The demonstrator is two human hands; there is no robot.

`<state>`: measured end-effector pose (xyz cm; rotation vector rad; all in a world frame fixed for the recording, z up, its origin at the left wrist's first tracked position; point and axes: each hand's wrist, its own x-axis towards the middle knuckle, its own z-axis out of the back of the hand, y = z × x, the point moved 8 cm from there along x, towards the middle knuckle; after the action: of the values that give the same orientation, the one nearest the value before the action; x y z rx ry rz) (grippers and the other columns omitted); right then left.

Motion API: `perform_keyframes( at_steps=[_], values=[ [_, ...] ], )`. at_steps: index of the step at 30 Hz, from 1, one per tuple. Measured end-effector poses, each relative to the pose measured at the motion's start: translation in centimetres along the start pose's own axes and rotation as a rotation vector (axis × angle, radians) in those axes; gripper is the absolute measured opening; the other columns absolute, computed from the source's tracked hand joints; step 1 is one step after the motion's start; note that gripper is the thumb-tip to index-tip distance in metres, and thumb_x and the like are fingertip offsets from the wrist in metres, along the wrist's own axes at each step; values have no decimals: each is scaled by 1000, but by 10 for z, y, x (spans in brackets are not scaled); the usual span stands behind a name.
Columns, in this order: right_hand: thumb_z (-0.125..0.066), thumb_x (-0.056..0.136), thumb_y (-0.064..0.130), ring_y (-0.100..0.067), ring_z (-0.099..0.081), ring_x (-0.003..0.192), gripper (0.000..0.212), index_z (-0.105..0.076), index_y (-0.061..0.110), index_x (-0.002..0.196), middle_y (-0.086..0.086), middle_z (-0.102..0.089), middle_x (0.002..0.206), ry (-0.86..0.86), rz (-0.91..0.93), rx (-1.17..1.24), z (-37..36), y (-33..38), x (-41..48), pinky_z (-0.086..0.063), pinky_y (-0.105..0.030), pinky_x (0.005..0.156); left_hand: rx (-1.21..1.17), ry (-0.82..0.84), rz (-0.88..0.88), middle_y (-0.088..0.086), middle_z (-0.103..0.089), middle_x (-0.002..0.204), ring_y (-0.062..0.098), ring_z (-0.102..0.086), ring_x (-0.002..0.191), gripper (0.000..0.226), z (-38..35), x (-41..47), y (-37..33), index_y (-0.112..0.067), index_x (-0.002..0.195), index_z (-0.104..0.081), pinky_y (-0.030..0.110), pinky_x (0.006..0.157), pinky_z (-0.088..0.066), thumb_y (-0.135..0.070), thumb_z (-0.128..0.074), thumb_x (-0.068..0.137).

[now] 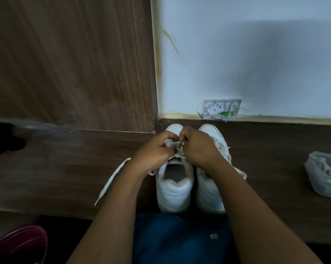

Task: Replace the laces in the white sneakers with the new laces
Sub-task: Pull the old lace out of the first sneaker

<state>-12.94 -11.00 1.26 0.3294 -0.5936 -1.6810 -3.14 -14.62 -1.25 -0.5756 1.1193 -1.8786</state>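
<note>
Left hand (154,150), right hand (199,147): lace (178,153) grip, seemingly.

It looked like a room in a home: a wood-grain surface (65,168) ran to a wooden panel (65,63) far left and a pale painted wall (256,54) with an uncovered cable box (220,109).

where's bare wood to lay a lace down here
Bare wood between the sneakers and the clear container; a wider patch between the loose lace and the dark object far left. Crowded over the sneakers, under left hand and right hand.
</note>
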Motion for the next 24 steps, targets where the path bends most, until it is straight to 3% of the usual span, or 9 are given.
perform_keyframes(
  at_steps=[3, 5, 8, 11, 15, 17, 19, 21, 24],
  values=[
    [-49, 82, 0, -21, -51, 81, 20, -47, 19, 81, -1, -53, 82, -82, 13, 111, 4, 1, -1, -29, -26, 63, 93, -81, -139, 5, -60, 67, 16, -53, 64, 17, 5, 6, -10, -17, 77, -63, 36, 67, -47, -2, -63, 82],
    [-51, 81, -1, -18, -51, 79, 22, -49, 20, 77, 2, -54, 79, -106, 18, 214, 8, 1, -4, -32, -25, 65, 77, -153, -160, 7, -62, 70, 17, -55, 68, 26, 8, 10, -9, -21, 65, -60, 40, 72, -49, 0, -65, 81],
    [-54, 80, -1, -22, -56, 82, 24, -58, 21, 71, 0, -61, 76, -16, 26, 149, 8, -3, -4, -40, -26, 73, -186, -184, -48, 3, -57, 67, 12, -51, 66, 28, 2, 11, 0, -16, 67, -56, 25, 64, -46, 1, -56, 88],
    [-57, 81, 2, -29, -61, 93, 13, -69, 5, 85, -13, -69, 94, -11, 63, -5, 8, 0, -3, -40, -29, 78, -382, -160, -3, 6, -54, 70, 6, -52, 61, 24, -4, 9, 0, -10, 73, -54, 12, 54, -45, 3, -49, 93],
    [-50, 85, 2, -32, -58, 97, 17, -62, 2, 96, -18, -66, 101, -68, 27, 13, 11, 3, -2, -34, -29, 71, -390, -63, -40, 7, -57, 77, 10, -53, 68, 22, -6, 7, -5, -11, 81, -57, 14, 61, -47, 9, -51, 90],
    [-49, 85, 2, -32, -57, 98, 17, -60, 3, 98, -17, -64, 102, -87, -24, 78, 15, -1, -2, -38, -30, 74, -333, -32, -41, 6, -59, 79, 11, -54, 71, 21, -8, 6, -4, -11, 85, -58, 18, 66, -48, 10, -57, 85],
    [-51, 85, 3, -33, -58, 98, 14, -62, 3, 93, -18, -66, 101, -49, -29, 108, 14, -3, -3, -44, -34, 81, -224, -77, -52, 5, -60, 75, 12, -55, 71, 21, -5, 10, -2, -14, 77, -59, 25, 70, -50, 6, -61, 85],
    [-59, 82, 5, -32, -61, 93, 6, -64, 8, 81, -17, -68, 93, 4, 13, 82, 11, 0, -6, -44, -32, 78, -133, -142, -75, 5, -59, 70, 16, -52, 71, 27, -2, 12, -3, -17, 68, -57, 35, 71, -46, 3, -60, 86],
    [-60, 85, 10, -31, -60, 93, 4, -63, 8, 83, -13, -65, 89, -25, 47, 21, 10, 2, -7, -39, -29, 74, -246, -146, -49, 7, -55, 71, 13, -50, 68, 29, -6, 13, -2, -15, 70, -53, 25, 64, -43, 6, -50, 90]
  ],
)
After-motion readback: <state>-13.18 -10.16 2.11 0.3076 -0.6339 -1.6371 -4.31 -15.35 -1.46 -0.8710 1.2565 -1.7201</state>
